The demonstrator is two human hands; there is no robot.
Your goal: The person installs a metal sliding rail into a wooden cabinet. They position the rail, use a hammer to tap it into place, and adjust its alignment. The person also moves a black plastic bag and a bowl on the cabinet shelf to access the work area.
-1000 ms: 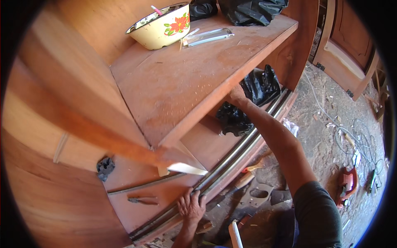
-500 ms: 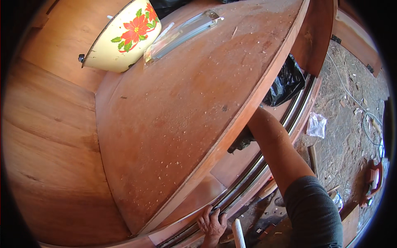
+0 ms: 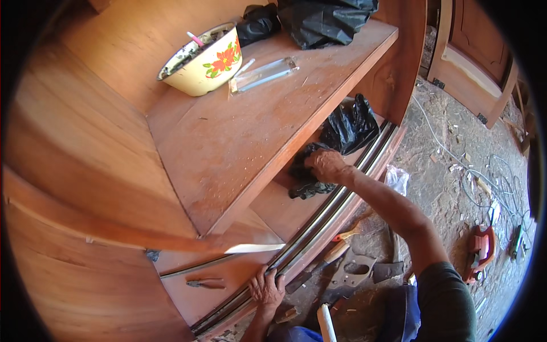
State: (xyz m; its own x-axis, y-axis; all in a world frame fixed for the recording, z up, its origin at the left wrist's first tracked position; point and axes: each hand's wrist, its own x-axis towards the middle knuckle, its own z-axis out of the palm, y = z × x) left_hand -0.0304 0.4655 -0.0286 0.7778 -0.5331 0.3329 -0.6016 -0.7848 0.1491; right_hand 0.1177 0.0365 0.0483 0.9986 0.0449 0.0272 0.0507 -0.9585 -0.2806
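Note:
My right hand (image 3: pixel 329 165) reaches under the wooden shelf (image 3: pixel 250 154), closed on a crumpled black plastic bag (image 3: pixel 310 187). Part of that bag is hidden by the hand and the shelf. Behind it, on the cabinet's lower board, lies a bigger black plastic bag (image 3: pixel 348 128). My left hand (image 3: pixel 266 288) rests on the cabinet's grooved front rail (image 3: pixel 302 236), its fingers apart over the edge. Pliers (image 3: pixel 206 283) lie on the lower board to the left of it.
On the shelf stand a cream flowered enamel basin (image 3: pixel 199 74), a clear packet (image 3: pixel 265 75) and black bags (image 3: pixel 325 23). The floor holds a handsaw (image 3: pixel 352 271), a red power tool (image 3: pixel 481 253), cables (image 3: pixel 501 182) and a cabinet door (image 3: pixel 476 62).
The view has shifted, bringing the right hand and pliers into sight. The right hand, earlier hidden under the shelf, shows on the black bag. The left hand remains at the rail.

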